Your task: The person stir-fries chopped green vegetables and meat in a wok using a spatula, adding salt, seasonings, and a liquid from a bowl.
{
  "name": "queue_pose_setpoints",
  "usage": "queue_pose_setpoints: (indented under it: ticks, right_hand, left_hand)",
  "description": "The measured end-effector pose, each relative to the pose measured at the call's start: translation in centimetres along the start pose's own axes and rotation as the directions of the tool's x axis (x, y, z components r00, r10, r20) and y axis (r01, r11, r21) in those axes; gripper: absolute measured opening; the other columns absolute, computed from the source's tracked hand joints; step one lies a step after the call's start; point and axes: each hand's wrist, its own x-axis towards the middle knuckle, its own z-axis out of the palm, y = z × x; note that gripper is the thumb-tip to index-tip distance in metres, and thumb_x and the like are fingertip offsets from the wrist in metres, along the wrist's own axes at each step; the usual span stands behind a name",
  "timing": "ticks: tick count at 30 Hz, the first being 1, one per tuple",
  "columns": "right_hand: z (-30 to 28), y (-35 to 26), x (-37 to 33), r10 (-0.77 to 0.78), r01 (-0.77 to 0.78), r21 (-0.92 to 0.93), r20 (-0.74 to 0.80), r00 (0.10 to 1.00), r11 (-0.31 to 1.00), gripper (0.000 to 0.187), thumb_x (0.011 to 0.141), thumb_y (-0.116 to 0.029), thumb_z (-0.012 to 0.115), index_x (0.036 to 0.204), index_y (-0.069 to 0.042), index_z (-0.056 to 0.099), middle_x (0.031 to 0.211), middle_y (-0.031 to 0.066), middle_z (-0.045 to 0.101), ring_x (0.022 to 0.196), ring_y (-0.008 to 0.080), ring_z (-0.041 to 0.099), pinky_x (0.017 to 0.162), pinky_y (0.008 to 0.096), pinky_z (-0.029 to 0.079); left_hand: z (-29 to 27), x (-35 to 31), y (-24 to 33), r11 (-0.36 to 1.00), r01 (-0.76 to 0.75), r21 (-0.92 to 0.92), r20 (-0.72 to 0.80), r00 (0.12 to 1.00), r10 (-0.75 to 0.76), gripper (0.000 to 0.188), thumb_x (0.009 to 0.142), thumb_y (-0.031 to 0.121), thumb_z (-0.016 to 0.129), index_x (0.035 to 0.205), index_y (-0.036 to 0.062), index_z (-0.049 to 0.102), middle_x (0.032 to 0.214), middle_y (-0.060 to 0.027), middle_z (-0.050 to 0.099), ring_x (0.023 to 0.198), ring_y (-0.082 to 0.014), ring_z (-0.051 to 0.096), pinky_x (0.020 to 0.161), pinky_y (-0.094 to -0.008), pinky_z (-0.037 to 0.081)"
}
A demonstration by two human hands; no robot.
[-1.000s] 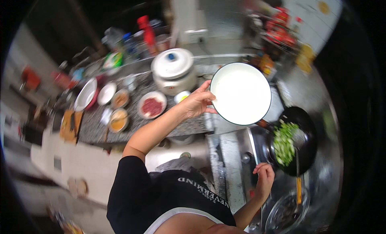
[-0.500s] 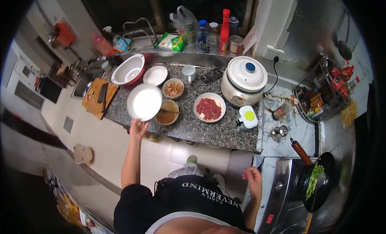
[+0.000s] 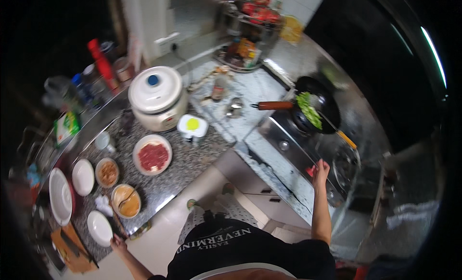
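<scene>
My left hand (image 3: 118, 242) pinches the rim of a white dish (image 3: 100, 228) at the left end of the granite counter. Beside that dish stands a bowl of brownish liquid (image 3: 126, 201) with a spoon in it. Over the stove's front edge, my right hand (image 3: 320, 173) has its fingers curled in, and I see nothing in them. Beyond it a black wok (image 3: 329, 106) with a wooden handle holds chopped green vegetables (image 3: 308, 109). A wooden-handled utensil (image 3: 347, 139) leans out of the wok toward my right hand.
On the counter are a bowl of red meat (image 3: 153, 156), a bowl of pale brown pieces (image 3: 107, 172), a white rice cooker (image 3: 156, 94) and a mug (image 3: 104, 142). A knife (image 3: 72, 242) lies on the cutting board (image 3: 84, 263). A seasoning rack (image 3: 248, 34) fills the back corner.
My view has turned right toward the stove. The white dish has moved left, away from over the brown-liquid bowl, with my left hand at its rim. My right hand has reached out over the stove edge.
</scene>
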Motion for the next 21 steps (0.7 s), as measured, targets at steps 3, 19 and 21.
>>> queue_pose_setpoints:
  ticks: [3, 19, 21]
  right_hand:
    - [-2.7, -4.1, 3.8, -0.017, 0.008, -0.076, -0.123, 0.992, 0.997, 0.073, 0.073, -0.030, 0.068, 0.125, -0.013, 0.021, 0.095, 0.0056, 0.049, 0.075, 0.0146, 0.050, 0.062, 0.0288, 0.044]
    - [3.9, -20.7, 11.6, -0.308, 0.457, -0.300, 0.432, 0.848, 0.837, 0.020, 0.086, -0.027, 0.045, 0.075, -0.010, 0.049, 0.079, 0.0026, 0.060, 0.045, 0.0036, 0.043, 0.038, 0.0171, 0.035]
    - [4.8, -25.3, 11.1, -0.244, 0.438, -0.378, 0.461, 0.853, 0.816, 0.022, 0.086, -0.025, 0.044, 0.074, -0.007, 0.050, 0.078, 0.0052, 0.061, 0.043, 0.0037, 0.044, 0.036, 0.0170, 0.036]
  left_hand:
    - [4.3, -3.3, 3.4, 0.478, -0.328, 0.815, 0.185, 0.928, 0.322, 0.028, 0.086, 0.014, 0.047, 0.097, -0.0118, 0.051, 0.099, -0.0191, 0.057, 0.091, -0.0228, 0.056, 0.078, -0.0264, 0.045]
    - [45.5, -21.4, 5.4, 0.804, -0.511, 0.303, 0.452, 0.820, 0.351, 0.021, 0.080, 0.007, 0.050, 0.100, 0.0008, 0.049, 0.095, -0.0064, 0.052, 0.086, -0.0132, 0.050, 0.073, -0.0238, 0.041]
    - [52.7, -25.1, 0.7, 0.834, -0.512, 0.206, 0.752, 0.628, 0.199, 0.020, 0.079, 0.003, 0.052, 0.099, 0.0022, 0.050, 0.092, -0.0052, 0.052, 0.085, -0.0139, 0.051, 0.074, -0.0252, 0.042]
